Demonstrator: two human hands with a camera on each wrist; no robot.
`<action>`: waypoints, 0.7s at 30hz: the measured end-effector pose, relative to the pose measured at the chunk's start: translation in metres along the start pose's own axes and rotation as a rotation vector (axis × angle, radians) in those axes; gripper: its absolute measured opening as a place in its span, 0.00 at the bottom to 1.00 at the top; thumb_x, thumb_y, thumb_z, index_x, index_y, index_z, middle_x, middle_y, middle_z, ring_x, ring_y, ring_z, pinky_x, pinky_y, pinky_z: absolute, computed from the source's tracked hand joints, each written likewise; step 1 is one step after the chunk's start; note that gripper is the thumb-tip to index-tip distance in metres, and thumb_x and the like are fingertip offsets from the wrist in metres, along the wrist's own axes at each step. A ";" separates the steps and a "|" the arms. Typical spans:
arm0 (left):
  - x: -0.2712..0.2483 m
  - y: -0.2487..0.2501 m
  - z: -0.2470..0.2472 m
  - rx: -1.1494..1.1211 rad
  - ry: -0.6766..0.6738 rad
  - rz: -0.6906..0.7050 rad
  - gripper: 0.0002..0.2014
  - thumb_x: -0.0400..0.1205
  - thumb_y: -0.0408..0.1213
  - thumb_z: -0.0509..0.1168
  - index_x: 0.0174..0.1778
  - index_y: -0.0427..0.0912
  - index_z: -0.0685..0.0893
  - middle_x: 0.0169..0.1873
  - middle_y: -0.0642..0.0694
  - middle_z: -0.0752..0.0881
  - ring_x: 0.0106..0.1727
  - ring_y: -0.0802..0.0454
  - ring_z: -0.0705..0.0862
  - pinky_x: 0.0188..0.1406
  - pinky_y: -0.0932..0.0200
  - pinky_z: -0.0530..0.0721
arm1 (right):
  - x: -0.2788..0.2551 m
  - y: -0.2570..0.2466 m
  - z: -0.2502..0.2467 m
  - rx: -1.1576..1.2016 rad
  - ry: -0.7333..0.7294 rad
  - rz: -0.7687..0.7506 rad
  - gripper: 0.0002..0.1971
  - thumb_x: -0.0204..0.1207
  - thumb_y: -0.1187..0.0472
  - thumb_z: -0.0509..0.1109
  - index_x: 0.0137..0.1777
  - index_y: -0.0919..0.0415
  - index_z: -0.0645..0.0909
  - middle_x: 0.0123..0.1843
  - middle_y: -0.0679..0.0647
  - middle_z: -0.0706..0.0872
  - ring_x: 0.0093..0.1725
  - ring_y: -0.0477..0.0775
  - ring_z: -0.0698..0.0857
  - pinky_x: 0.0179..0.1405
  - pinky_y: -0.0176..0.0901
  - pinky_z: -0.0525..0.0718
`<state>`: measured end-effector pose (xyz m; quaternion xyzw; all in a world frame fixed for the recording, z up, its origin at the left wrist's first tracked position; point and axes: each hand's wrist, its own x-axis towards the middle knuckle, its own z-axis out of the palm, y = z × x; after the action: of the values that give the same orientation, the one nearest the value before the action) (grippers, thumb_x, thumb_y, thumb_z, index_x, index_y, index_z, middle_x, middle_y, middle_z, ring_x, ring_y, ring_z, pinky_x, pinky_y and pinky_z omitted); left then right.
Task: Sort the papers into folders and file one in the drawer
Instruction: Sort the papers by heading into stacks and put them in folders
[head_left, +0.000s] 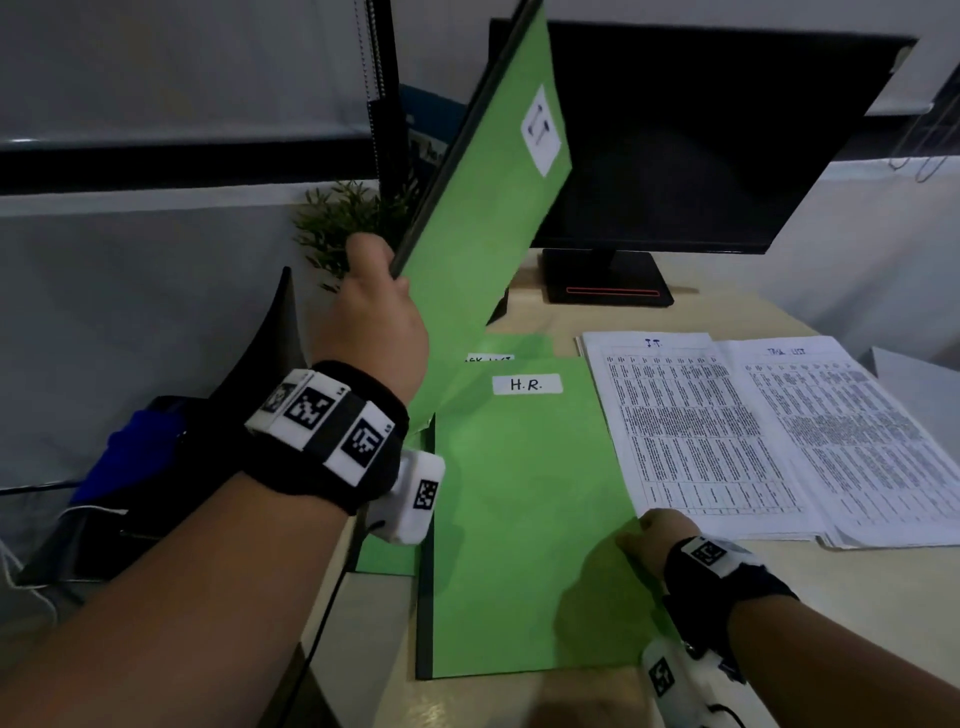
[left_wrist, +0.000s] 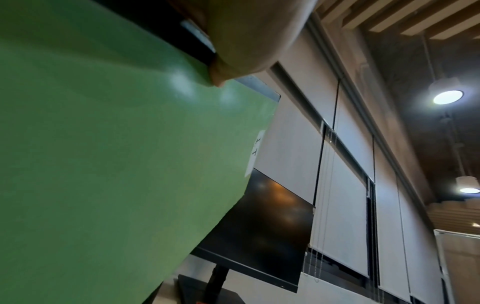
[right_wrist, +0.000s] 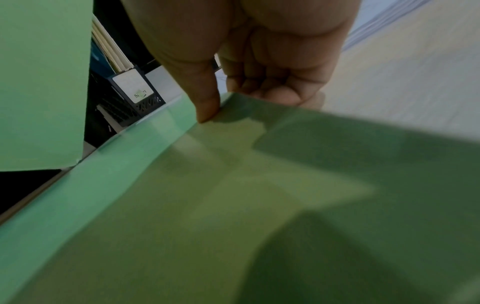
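My left hand (head_left: 371, 291) grips the spine edge of a green folder labelled "I.T." (head_left: 488, 171) and holds it raised and tilted above the desk; the left wrist view shows its green cover (left_wrist: 116, 164) with my thumb (left_wrist: 244, 41) on the edge. A green folder labelled "H.R." (head_left: 524, 519) lies flat on the desk. My right hand (head_left: 649, 540) pinches its right edge, thumb (right_wrist: 207, 107) on top and fingers (right_wrist: 275, 92) curled under. Printed sheets headed "I.T." (head_left: 685, 431) and "Task List" (head_left: 841, 441) lie to the right.
A third green folder (head_left: 498, 348) peeks out under the H.R. one. A black monitor (head_left: 701, 145) on its stand is at the back, with a small plant (head_left: 337, 223) to its left. A black chair (head_left: 156, 467) stands left of the desk edge.
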<state>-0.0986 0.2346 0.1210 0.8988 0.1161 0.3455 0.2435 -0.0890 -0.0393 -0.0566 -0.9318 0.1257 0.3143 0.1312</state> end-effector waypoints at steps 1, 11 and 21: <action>-0.002 0.002 0.001 0.006 0.009 0.031 0.08 0.84 0.31 0.56 0.58 0.34 0.71 0.40 0.32 0.85 0.38 0.32 0.83 0.40 0.41 0.81 | -0.001 0.000 0.000 -0.001 -0.001 -0.012 0.21 0.79 0.48 0.66 0.65 0.61 0.77 0.62 0.57 0.82 0.59 0.57 0.82 0.62 0.48 0.79; 0.004 -0.003 0.013 -0.284 -0.071 -0.275 0.06 0.84 0.32 0.59 0.55 0.38 0.71 0.45 0.44 0.77 0.42 0.46 0.75 0.41 0.61 0.70 | -0.008 0.000 -0.006 -0.005 -0.013 -0.045 0.21 0.76 0.43 0.67 0.54 0.61 0.81 0.48 0.54 0.83 0.45 0.54 0.80 0.46 0.39 0.78; -0.098 -0.086 0.101 -0.202 -0.667 -0.937 0.10 0.81 0.28 0.61 0.53 0.24 0.74 0.63 0.24 0.78 0.55 0.38 0.81 0.51 0.49 0.76 | -0.021 0.024 -0.004 0.524 -0.105 -0.070 0.09 0.81 0.55 0.65 0.44 0.58 0.81 0.39 0.60 0.84 0.26 0.55 0.79 0.28 0.41 0.78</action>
<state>-0.1052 0.2352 -0.0436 0.7841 0.3849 -0.0915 0.4783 -0.1107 -0.0599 -0.0441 -0.8522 0.1634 0.3142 0.3852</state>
